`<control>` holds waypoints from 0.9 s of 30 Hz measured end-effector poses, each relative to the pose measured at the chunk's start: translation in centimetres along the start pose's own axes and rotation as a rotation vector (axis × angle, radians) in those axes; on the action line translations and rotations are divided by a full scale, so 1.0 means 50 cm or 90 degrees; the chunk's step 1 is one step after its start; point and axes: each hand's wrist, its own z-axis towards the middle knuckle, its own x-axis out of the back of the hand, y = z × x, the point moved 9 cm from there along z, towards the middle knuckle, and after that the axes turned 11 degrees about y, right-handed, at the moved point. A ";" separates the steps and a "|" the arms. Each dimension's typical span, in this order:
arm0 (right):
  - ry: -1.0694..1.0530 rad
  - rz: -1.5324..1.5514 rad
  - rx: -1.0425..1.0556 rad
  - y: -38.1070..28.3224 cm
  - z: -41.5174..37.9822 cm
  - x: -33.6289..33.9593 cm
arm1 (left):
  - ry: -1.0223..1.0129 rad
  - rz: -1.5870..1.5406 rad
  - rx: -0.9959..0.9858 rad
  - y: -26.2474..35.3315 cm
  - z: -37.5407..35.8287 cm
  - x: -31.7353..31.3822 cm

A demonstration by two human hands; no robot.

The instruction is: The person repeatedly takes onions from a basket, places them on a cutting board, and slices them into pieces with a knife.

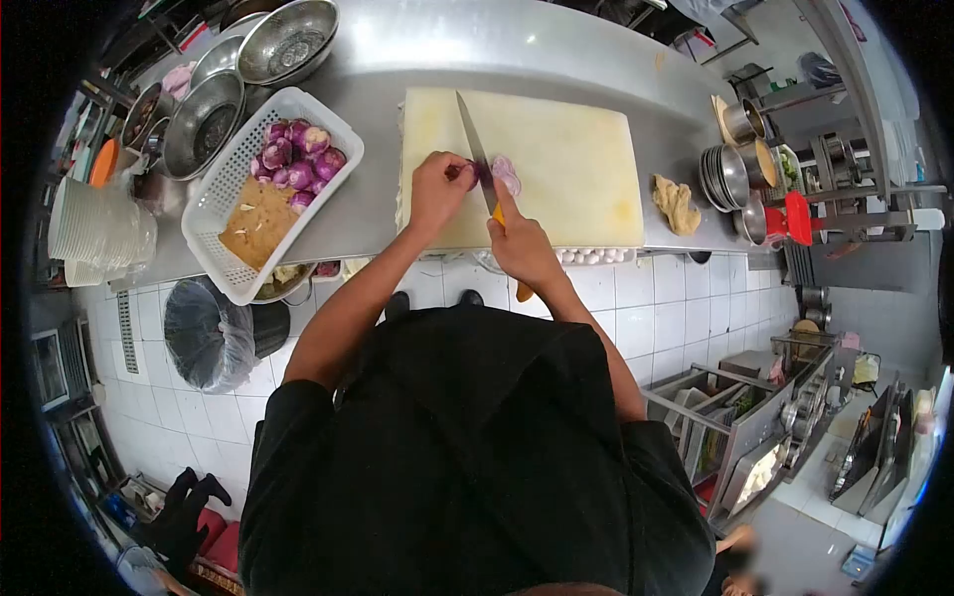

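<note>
I logged: left hand (442, 189), pinching an onion piece (471, 173); right hand (522, 248), wrapped round a knife (476, 147); left, white basket (300, 228) containing purple onions (277, 153).

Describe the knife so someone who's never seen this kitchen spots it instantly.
On the shiny steel counter lies a large, rectangular, pale-yellow cutting board. Over its left half, the person's right hand grips a long, pointed steel knife by its orange handle. Its straight grey blade sets it apart from the thin, pale-purple onion slices beside it.
</note>
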 end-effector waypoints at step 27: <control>0.066 0.056 0.022 0.045 0.069 -0.052 | 0.030 0.012 -0.073 0.011 -0.005 0.007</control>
